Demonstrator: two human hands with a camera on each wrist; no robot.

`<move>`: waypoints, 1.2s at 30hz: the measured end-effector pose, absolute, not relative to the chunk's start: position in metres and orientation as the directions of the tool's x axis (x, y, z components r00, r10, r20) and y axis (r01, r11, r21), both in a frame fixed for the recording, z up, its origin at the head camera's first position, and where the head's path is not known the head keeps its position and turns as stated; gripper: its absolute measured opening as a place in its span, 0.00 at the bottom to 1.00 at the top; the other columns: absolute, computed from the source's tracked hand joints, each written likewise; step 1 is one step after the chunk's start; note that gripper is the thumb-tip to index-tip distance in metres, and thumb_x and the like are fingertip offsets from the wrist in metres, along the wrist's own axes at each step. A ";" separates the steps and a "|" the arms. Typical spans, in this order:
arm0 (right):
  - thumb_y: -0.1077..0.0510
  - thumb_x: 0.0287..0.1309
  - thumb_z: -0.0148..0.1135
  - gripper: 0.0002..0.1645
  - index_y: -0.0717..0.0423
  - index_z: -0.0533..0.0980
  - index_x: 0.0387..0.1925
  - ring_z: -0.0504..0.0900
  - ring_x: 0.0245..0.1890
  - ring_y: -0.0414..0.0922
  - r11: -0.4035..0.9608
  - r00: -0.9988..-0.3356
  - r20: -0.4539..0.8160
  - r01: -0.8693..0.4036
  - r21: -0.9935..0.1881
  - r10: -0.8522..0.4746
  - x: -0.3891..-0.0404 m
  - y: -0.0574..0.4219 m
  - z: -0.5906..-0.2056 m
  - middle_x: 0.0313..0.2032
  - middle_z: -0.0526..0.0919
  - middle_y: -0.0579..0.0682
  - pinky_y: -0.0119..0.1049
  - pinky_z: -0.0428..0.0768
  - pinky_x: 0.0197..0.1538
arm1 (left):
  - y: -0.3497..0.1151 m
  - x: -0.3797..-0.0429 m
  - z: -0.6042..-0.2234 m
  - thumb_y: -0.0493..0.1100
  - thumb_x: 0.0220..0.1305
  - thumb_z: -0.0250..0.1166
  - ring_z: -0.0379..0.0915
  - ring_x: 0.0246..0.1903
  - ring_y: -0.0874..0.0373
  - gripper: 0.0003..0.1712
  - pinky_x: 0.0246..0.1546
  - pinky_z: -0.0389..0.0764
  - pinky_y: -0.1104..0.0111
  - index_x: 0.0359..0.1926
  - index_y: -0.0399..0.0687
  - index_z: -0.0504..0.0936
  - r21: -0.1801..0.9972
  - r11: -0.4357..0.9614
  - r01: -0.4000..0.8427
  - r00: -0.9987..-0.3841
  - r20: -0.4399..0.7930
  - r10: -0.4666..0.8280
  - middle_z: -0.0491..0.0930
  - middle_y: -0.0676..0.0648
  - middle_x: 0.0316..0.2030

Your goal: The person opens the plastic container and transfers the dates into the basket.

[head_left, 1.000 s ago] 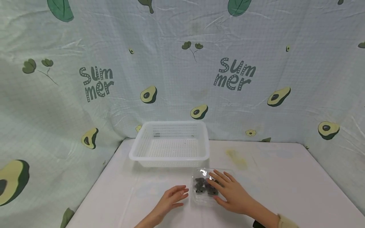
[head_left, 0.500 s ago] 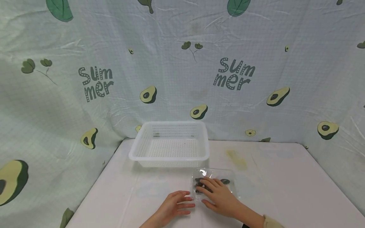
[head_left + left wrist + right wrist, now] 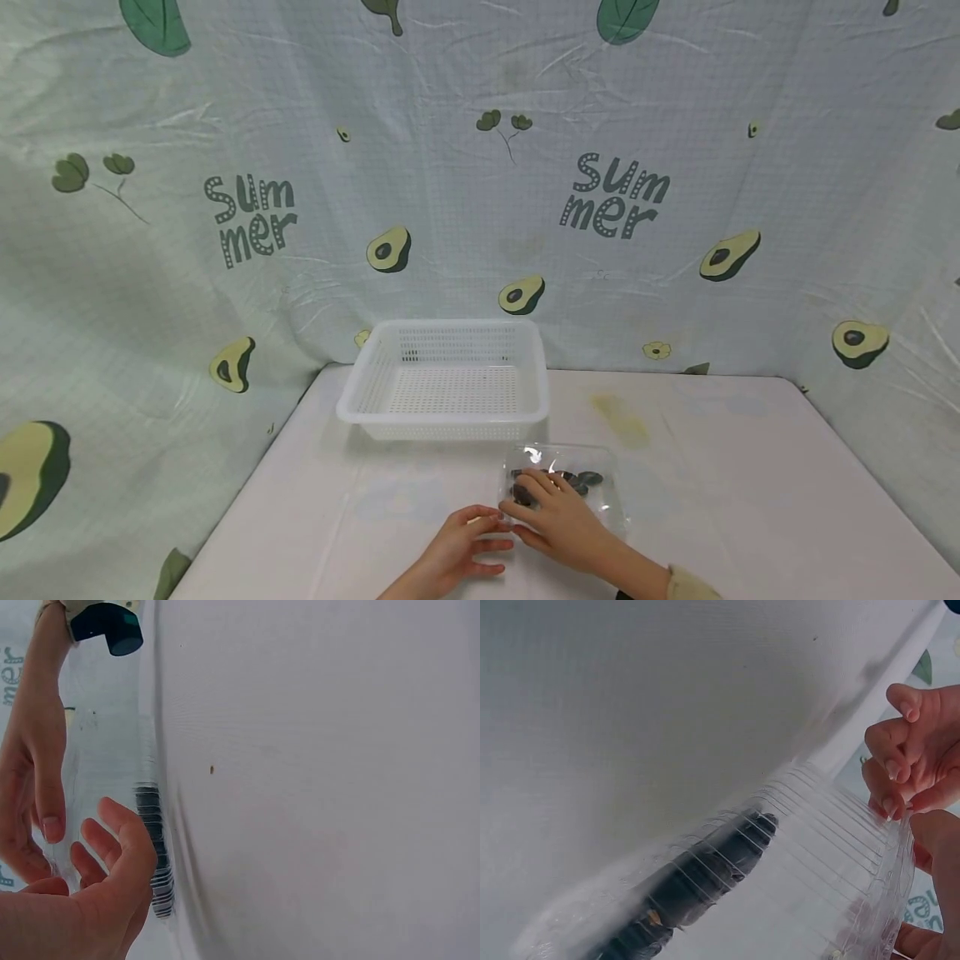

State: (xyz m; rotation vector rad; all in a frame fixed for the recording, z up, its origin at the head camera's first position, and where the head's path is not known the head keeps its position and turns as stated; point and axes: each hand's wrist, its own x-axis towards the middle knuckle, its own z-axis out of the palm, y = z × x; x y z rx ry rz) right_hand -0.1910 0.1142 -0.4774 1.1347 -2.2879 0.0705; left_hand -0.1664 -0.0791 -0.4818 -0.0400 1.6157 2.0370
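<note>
A clear plastic clamshell box [image 3: 611, 504] lies on the table with several dark, glossy pieces [image 3: 590, 479] inside; their kind cannot be told. My left hand [image 3: 456, 550] is at the box's left edge, thumb and forefinger pinching its rim while the other fingers are spread apart. From the right, my right hand [image 3: 566, 527] reaches over the box, fingers bent across its top and thumb at the same left edge. In the right wrist view both hands meet at the ribbed end of the box [image 3: 817, 855]. The right palm covers part of the contents in the head view.
Behind the box, a white perforated plastic basket [image 3: 442, 425] stands near the back of the white-covered table [image 3: 712, 500]. A hanging sheet [image 3: 450, 167] printed with avocados encloses the back and sides.
My right hand has slid left across the box to its left edge, and its fingers have bent. My left hand has moved slightly right, up to the rim. The basket stays put.
</note>
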 end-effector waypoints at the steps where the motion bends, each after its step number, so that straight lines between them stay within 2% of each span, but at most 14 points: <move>1: 0.41 0.50 0.59 0.16 0.32 0.70 0.43 0.70 0.49 0.43 0.638 -0.470 0.519 -0.743 0.204 -0.714 -0.191 0.114 -0.478 0.42 0.72 0.44 0.42 0.74 0.45 | -0.079 -0.166 -0.482 0.45 0.62 0.54 0.79 0.35 0.58 0.14 0.33 0.79 0.59 0.45 0.41 0.69 0.896 -0.142 -0.420 -0.858 -0.342 0.384 0.81 0.49 0.39; 6: 0.43 0.46 0.62 0.17 0.29 0.71 0.41 0.70 0.46 0.42 0.642 -0.467 0.514 -0.731 0.233 -0.719 -0.191 0.112 -0.477 0.41 0.71 0.44 0.40 0.75 0.42 | -0.078 -0.164 -0.482 0.44 0.62 0.54 0.78 0.35 0.59 0.13 0.33 0.79 0.59 0.44 0.43 0.69 0.892 -0.167 -0.421 -0.862 -0.336 0.379 0.81 0.49 0.39; 12: 0.47 0.39 0.66 0.21 0.29 0.73 0.39 0.71 0.43 0.44 0.622 -0.435 0.519 -0.737 0.265 -0.736 -0.191 0.109 -0.476 0.40 0.72 0.47 0.37 0.75 0.40 | -0.076 -0.162 -0.481 0.42 0.61 0.55 0.77 0.34 0.59 0.10 0.32 0.79 0.61 0.42 0.44 0.70 0.885 -0.192 -0.423 -0.865 -0.332 0.375 0.80 0.52 0.36; 19: 0.46 0.40 0.66 0.20 0.29 0.74 0.40 0.74 0.43 0.45 0.622 -0.441 0.504 -0.732 0.276 -0.743 -0.191 0.106 -0.475 0.39 0.72 0.47 0.38 0.76 0.41 | -0.075 -0.162 -0.481 0.42 0.61 0.54 0.76 0.33 0.60 0.11 0.31 0.79 0.61 0.43 0.41 0.70 0.884 -0.181 -0.431 -0.870 -0.354 0.344 0.78 0.53 0.33; 29: 0.47 0.41 0.66 0.23 0.26 0.73 0.44 0.73 0.38 0.43 0.640 -0.490 0.475 -0.734 0.227 -0.731 -0.191 0.104 -0.477 0.37 0.71 0.46 0.31 0.74 0.30 | -0.075 -0.165 -0.485 0.41 0.62 0.54 0.75 0.34 0.60 0.11 0.33 0.79 0.59 0.44 0.41 0.71 0.879 -0.174 -0.444 -0.862 -0.366 0.352 0.76 0.51 0.35; 36: 0.47 0.37 0.69 0.29 0.26 0.71 0.45 0.68 0.32 0.40 0.637 -0.449 0.514 -0.720 0.275 -0.731 -0.191 0.102 -0.478 0.35 0.69 0.46 0.28 0.70 0.25 | -0.075 -0.166 -0.484 0.40 0.61 0.55 0.75 0.34 0.61 0.11 0.33 0.79 0.59 0.43 0.40 0.70 0.886 -0.178 -0.427 -0.868 -0.347 0.355 0.77 0.52 0.34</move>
